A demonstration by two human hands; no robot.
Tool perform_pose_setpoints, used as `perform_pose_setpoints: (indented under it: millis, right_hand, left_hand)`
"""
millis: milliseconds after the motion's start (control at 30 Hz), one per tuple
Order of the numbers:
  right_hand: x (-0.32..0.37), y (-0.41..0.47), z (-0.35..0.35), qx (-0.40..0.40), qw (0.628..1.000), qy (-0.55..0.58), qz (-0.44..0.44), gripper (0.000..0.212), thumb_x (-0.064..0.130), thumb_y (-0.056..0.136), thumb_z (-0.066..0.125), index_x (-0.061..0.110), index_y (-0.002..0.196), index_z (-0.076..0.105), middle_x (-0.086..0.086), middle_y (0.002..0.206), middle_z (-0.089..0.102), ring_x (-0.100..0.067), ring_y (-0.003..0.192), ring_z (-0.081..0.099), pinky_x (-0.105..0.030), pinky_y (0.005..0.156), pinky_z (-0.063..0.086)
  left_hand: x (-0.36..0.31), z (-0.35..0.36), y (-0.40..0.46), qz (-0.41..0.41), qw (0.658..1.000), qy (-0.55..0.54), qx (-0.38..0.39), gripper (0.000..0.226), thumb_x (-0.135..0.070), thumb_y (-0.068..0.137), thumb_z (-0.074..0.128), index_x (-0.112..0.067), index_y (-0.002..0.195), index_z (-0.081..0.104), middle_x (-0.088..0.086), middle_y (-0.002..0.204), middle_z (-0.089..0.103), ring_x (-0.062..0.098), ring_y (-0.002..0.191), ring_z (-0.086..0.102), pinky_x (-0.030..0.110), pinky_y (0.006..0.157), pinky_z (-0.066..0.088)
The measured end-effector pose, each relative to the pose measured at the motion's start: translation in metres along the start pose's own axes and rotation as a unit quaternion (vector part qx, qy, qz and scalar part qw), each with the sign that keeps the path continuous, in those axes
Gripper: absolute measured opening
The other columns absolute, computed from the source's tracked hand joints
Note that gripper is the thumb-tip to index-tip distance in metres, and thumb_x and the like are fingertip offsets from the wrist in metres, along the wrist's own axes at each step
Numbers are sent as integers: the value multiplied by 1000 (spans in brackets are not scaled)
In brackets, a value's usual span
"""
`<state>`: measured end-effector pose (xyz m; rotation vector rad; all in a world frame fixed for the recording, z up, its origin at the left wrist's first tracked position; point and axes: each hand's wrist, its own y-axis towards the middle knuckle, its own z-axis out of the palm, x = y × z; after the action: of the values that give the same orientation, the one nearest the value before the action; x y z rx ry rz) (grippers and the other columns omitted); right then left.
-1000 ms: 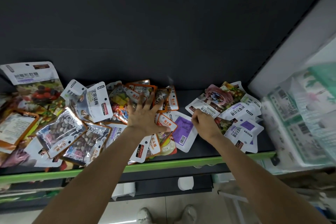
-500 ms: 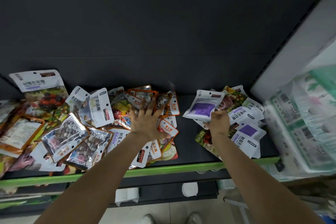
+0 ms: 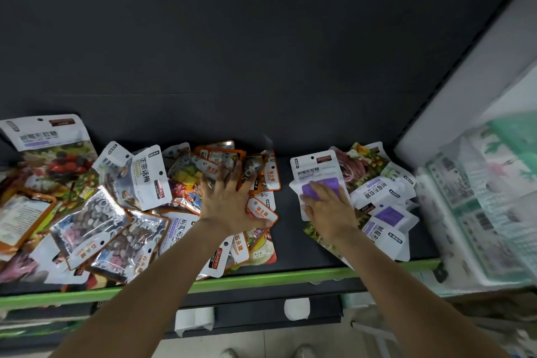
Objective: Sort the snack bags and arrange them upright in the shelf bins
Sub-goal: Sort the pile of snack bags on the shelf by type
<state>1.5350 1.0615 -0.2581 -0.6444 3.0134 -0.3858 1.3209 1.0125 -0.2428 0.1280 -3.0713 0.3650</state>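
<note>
The purple-window bag (image 3: 315, 171) lies flat on the right-hand pile of bags (image 3: 380, 192) on the dark shelf (image 3: 286, 241). The right hand (image 3: 328, 209) presses on it, grip spread flat. The left hand (image 3: 229, 200) rests on the mixed heap (image 3: 136, 206) left of centre, fingers splayed. A green strip (image 3: 290, 277) edges the shelf front.

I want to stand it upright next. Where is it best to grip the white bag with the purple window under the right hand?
Probably the white top edge of the purple-window bag, from the far side: it lies flat, header free beyond the right hand.
</note>
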Motion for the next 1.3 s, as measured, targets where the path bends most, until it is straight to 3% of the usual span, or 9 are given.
perform_pose_setpoints:
  millis: [167, 267, 467, 567, 667, 767, 933, 1133, 1300]
  right_hand:
    - [5, 3, -9, -34, 996, -41, 78, 39, 36, 100, 36, 23, 134, 50, -4, 151, 28, -23, 140, 24, -44, 117, 11]
    - [27, 14, -8, -47, 991, 115, 57, 43, 32, 98, 42, 17, 138, 45, -6, 145, 36, -24, 133, 34, -39, 112, 29]
    - [65, 43, -2, 3, 879, 471, 73, 32, 16, 97, 48, 9, 127, 56, -12, 123, 60, -26, 116, 56, -33, 96, 46]
    - [69, 50, -5, -24, 827, 552, 100, 26, 6, 96, 48, 2, 117, 62, -15, 115, 66, -28, 110, 61, -31, 90, 49]
    - [73, 43, -14, -2, 830, 554, 62, 32, -2, 95, 42, 0, 122, 59, -14, 118, 64, -23, 111, 59, -13, 80, 45]
    - [81, 40, -17, 44, 869, 493, 26, 31, 5, 97, 46, 6, 123, 61, -13, 117, 64, -24, 108, 61, -23, 85, 46]
    - [77, 48, -6, -33, 884, 447, 129, 40, -1, 91, 50, 10, 129, 54, -14, 121, 62, -30, 111, 59, -40, 94, 49]
    - [86, 59, -4, -35, 864, 466, 189, 27, 11, 91, 59, 5, 117, 54, -15, 116, 64, -28, 111, 59, -30, 87, 45]
    - [91, 65, -2, -31, 850, 482, 212, 28, 13, 91, 59, 4, 118, 57, -16, 118, 64, -30, 111, 59, -32, 87, 46]
  left_hand:
    - [15, 3, 0, 21, 1000, 20, -2, 113, -86, 66, 46, -42, 143, -23, -1, 157, -24, 31, 142, -23, 62, 110, -8]
    - [25, 3, 1, 15, 1000, 15, 0, 110, -85, 66, 48, -50, 138, -28, -2, 156, -25, 31, 141, -26, 63, 110, -9]
    - [33, 3, -2, 3, 1000, 8, 12, 101, -84, 70, 45, -52, 140, -20, -2, 156, -26, 32, 141, -27, 64, 110, -10]
    - [34, -1, -4, 2, 1000, -6, 12, 97, -82, 72, 45, -49, 145, -11, -1, 157, -20, 33, 142, -24, 64, 109, -9]
    - [26, -9, -1, -9, 997, -55, -48, 93, -75, 76, 49, -44, 148, -1, -2, 159, -12, 34, 143, -20, 62, 110, -7]
    - [17, -11, 12, 28, 995, -52, -84, 90, -67, 81, 51, -44, 148, -4, -3, 159, -15, 30, 143, -21, 64, 113, -2]
    - [25, -2, 24, 68, 997, 7, -24, 90, -68, 82, 48, -50, 143, -15, -5, 157, -23, 31, 143, -21, 64, 109, -7]
    - [39, 3, 23, 36, 999, 19, -12, 85, -80, 78, 38, -53, 143, -9, -8, 156, -25, 30, 143, -21, 68, 109, -7]
    - [46, 5, 20, 19, 1000, 6, -2, 86, -81, 77, 35, -52, 143, -13, -8, 155, -27, 30, 143, -22, 68, 106, -8]
